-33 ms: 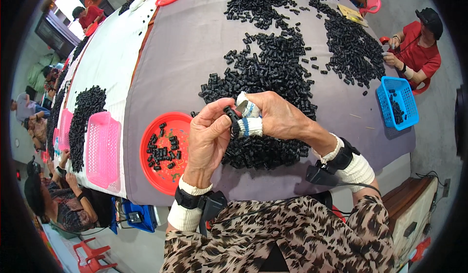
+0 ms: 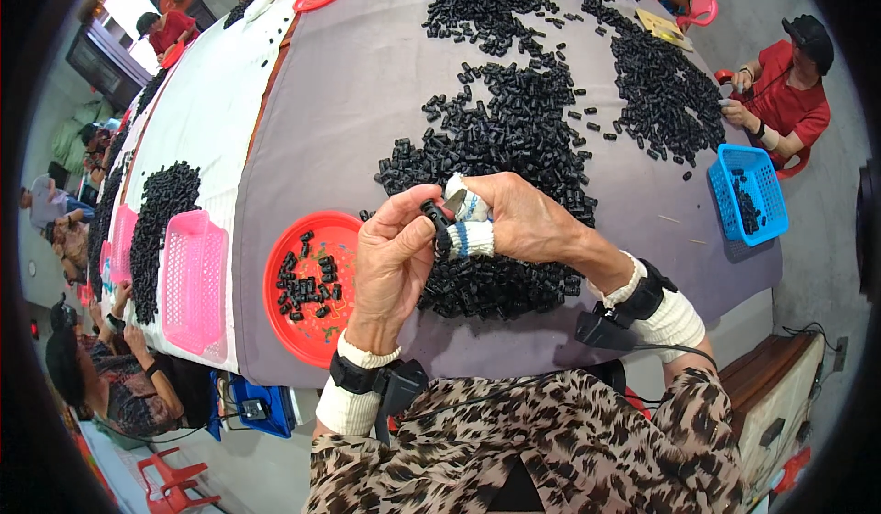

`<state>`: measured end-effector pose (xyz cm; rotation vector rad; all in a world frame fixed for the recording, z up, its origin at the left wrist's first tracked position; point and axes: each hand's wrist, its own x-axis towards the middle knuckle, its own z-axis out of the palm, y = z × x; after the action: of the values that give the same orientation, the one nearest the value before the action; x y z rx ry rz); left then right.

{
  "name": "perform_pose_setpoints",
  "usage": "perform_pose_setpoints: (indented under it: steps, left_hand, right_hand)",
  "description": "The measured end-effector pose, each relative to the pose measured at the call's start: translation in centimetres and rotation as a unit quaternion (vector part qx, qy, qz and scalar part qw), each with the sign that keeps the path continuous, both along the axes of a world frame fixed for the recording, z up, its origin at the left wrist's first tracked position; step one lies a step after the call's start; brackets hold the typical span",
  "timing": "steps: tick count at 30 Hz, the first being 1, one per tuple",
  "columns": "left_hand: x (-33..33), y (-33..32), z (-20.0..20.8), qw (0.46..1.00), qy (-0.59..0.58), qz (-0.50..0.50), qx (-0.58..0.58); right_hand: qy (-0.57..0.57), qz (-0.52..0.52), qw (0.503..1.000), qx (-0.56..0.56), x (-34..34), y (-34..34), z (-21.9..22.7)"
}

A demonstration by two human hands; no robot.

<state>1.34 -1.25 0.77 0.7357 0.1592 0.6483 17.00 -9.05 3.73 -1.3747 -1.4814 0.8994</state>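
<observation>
Between the thumb and fingers of my left hand (image 2: 389, 266) is a small black cylindrical plastic piece (image 2: 435, 213), tilted. My right hand (image 2: 532, 213) is closed against it from the other side, with white cloth wraps (image 2: 473, 239) on its fingers. A short grey blade (image 2: 454, 200) shows at those wrapped fingers, close to the piece; its handle is hidden. Under and beyond both hands spreads a big heap of similar black pieces (image 2: 523, 128). Left of my left wrist lies a round red tray (image 2: 275, 317) holding several loose pieces.
A pink basket (image 2: 195, 330) stands to the left, beside another black heap (image 2: 165, 193). At right are a blue basket (image 2: 766, 225) and a co-worker in red (image 2: 789, 101). More people sit along the left side. Thin sticks (image 2: 668, 218) lie on the grey tablecloth (image 2: 321, 128).
</observation>
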Motion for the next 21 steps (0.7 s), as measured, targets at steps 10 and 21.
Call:
perform_pose_setpoints:
  steps: [10, 21]
  left_hand:
    - [0.2, 0.3, 0.4, 0.998, 0.031, 0.042, 0.027]
    - [0.7, -0.1, 0.5, 0.997, 0.025, 0.071, 0.021]
  right_hand:
    - [-0.044, -0.096, 0.989, 0.103, -1.0, -0.5, 0.8]
    - [0.020, -0.093, 0.993, 0.069, -1.1, -0.3, 0.5]
